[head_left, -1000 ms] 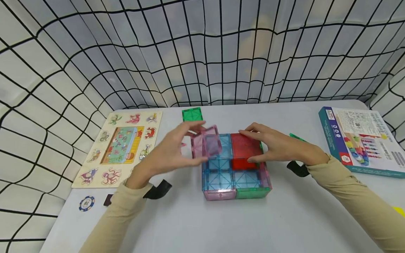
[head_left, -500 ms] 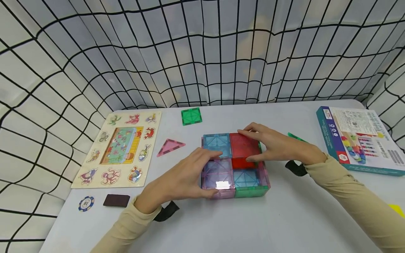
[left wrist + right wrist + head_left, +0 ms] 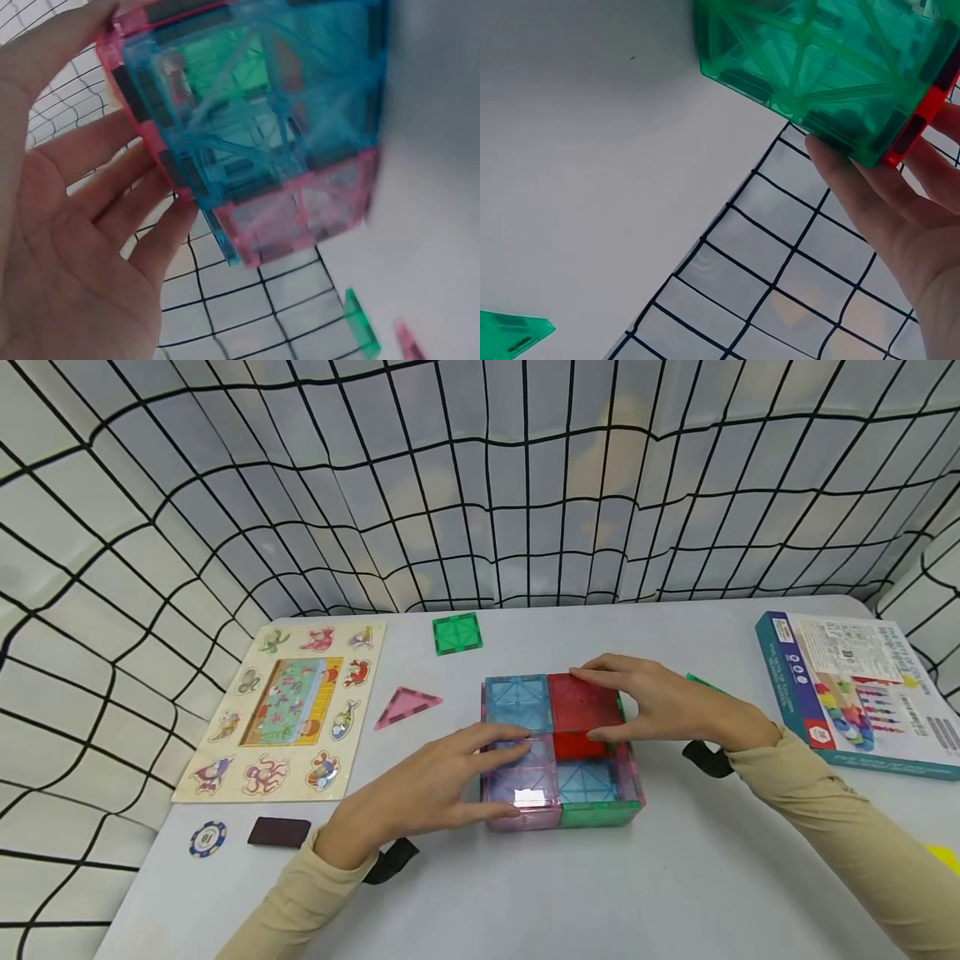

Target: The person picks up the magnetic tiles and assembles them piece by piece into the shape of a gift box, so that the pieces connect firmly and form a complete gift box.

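A low box of see-through magnetic tiles (image 3: 597, 815) sits mid-table, with pink and green walls. Blue (image 3: 517, 702) and red (image 3: 581, 703) square tiles top its far half, and a pinkish tile (image 3: 525, 775) lies over the near left corner. The near right corner is uncovered, with blue tile showing inside. My left hand (image 3: 427, 785) reaches over the pinkish tile, fingers extended across it and thumb along its near side. At the right, my right hand (image 3: 652, 697) rests on the red tile, fingertips by its far edge and thumb at its near edge. Green wall (image 3: 817, 75) shows in the right wrist view.
A sea-animal puzzle board (image 3: 363, 656) lies left. Around it are a pink triangle tile (image 3: 405, 705), a green square tile (image 3: 457, 633), a dark rectangular piece (image 3: 279, 832) and a poker chip (image 3: 207, 839). A toy box (image 3: 862, 693) stands right; black netting surrounds the table.
My left hand brought the pinkish tile rightward and down onto the box's near left corner, then its fingers spread out over it. My right hand stayed at the red tile.
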`<state>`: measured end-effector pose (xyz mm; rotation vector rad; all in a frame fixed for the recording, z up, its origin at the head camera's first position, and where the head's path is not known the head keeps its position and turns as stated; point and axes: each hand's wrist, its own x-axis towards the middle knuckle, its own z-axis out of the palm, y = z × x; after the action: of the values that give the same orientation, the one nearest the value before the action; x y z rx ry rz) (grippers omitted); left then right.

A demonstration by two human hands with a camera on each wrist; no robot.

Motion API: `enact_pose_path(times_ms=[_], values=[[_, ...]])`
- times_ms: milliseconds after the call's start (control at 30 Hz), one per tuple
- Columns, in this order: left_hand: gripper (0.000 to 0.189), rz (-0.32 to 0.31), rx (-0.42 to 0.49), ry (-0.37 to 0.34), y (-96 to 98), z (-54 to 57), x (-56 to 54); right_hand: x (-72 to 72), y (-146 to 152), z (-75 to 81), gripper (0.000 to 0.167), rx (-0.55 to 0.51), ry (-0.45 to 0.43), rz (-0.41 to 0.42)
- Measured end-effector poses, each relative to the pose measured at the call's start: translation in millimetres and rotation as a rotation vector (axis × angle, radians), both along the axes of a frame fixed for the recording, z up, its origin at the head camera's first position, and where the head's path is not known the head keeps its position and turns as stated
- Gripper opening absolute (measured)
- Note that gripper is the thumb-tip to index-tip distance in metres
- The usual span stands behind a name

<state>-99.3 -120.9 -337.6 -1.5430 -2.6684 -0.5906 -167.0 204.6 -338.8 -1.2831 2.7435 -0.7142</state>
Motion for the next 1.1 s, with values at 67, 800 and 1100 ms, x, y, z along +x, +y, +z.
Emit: enact_pose_path(times_ms=[67, 800, 1100], values=[[0.065, -0.021, -0.028, 0.061, -1.4, -1.2, 0.3, -0.2, 0.5, -0.5, 0.075, -0.007, 0.024, 0.009], [0.090, 0.238, 0.072, -0.162, -7.2, -7.9, 2.2, 2.7, 2.4, -11.0, 0.073, -0.050, 0.066, -0.003], [0.112, 0.474, 0.165, -0.563, -18.3, -9.9, 10.3, 19.3, 3.2, -1.8, 0.061, -0.095, 0.134, -0.047]])
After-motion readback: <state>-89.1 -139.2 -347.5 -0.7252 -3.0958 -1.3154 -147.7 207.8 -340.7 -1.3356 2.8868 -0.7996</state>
